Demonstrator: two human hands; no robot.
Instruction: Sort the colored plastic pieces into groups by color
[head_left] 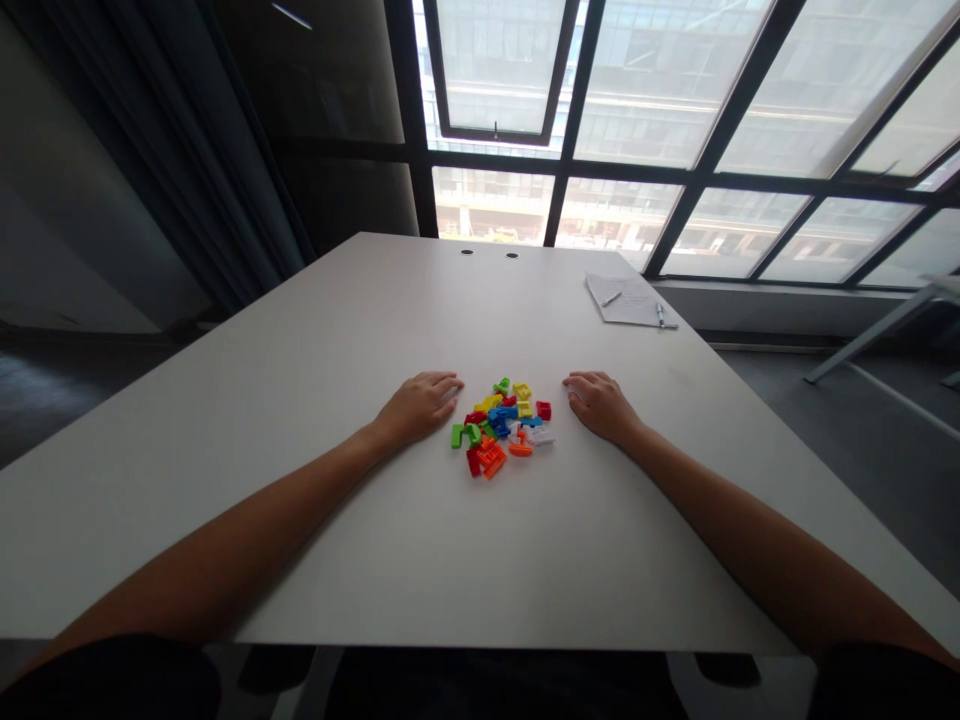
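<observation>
Right now, the left hand (418, 408) and right hand (600, 405) lie flat on the white table (315, 540), grips open and empty, just beside a loose heap of colourful plastic pieces (499, 428) near its centre.

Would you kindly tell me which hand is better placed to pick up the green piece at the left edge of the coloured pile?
Left, probably: the left hand rests close to that green piece, while the right hand lies across the pile from it.

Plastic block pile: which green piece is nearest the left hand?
The lime-green piece at the pile's left edge. The darker green piece beside it and the green one at the pile's far end sit farther from the left hand.
</observation>
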